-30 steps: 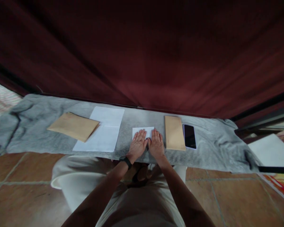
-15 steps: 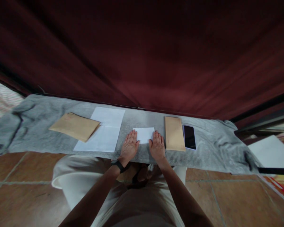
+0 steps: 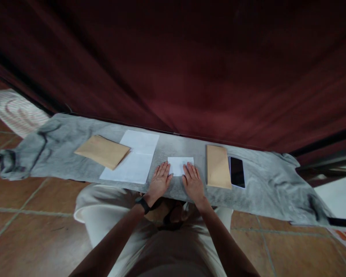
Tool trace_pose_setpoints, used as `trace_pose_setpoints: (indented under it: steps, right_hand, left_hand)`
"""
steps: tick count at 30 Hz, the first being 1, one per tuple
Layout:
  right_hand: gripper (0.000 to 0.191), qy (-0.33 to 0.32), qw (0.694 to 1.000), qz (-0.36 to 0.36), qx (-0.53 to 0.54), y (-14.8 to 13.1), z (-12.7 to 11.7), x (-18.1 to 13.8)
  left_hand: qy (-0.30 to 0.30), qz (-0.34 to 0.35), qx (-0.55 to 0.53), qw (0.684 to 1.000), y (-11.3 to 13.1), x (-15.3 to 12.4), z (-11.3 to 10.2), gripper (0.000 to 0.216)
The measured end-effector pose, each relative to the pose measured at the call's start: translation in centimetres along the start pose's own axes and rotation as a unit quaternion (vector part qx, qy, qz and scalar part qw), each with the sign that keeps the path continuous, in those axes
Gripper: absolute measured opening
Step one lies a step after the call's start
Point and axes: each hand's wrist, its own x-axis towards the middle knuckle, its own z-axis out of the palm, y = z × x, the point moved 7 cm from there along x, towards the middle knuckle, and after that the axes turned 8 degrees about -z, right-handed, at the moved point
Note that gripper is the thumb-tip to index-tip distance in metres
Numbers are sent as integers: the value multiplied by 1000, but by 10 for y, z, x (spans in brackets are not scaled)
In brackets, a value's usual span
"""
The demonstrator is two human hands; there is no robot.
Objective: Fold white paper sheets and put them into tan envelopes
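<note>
The upper part of the view is filled by a dark red curtain [image 3: 184,69], before which a long counter [image 3: 262,165] is covered with rumpled grey cloth. On its left half a large white sheet [image 3: 141,152] is laid flat, partly overlapped by a brown stack [image 3: 102,151]; farther right a brown envelope [image 3: 218,166] is set, well apart from the sheet. Between them the left hand [image 3: 159,181], palm down with fingers nearly together, is placed at the left edge of a small white paper [image 3: 176,164], and the right hand [image 3: 193,182] is laid flat over its near right corner; nothing is pinched. The step in hand is judged to be a smoothing or steadying of the paper; for it to be lifted, an edge would need to be freed and caught by fingertips. Beside the envelope, a phone [image 3: 237,172] is placed, screen dark.
</note>
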Motion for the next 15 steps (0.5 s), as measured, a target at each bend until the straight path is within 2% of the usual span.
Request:
trace_pose_setpoints:
  steps: [2, 4, 7, 9, 12, 15]
  right_hand:
    - [49, -11, 1000, -13, 7, -1, 2, 0]
    - [48, -13, 1000, -12, 8, 0, 4, 0]
    - [48, -9, 1000, -11, 7, 1, 4, -1]
    - [48, -5, 1000, -12, 8, 1, 4, -1]
    - [48, -3, 1000, -13, 4, 0, 3, -2]
    - [48, -2, 1000, -14, -2, 0, 3, -2]
  left_hand:
    - [20, -23, -12, 999, -15, 4, -12, 55]
    - [63, -71, -17, 995, -46, 10, -33, 54]
    - [147, -167, -22, 975, -114, 17, -72, 52]
    - [177, -226, -15, 958, -160, 18, -93, 49]
    - [164, -298, 12, 941, -210, 17, -107, 48]
    - [111, -308, 16, 945, -227, 18, -101, 39]
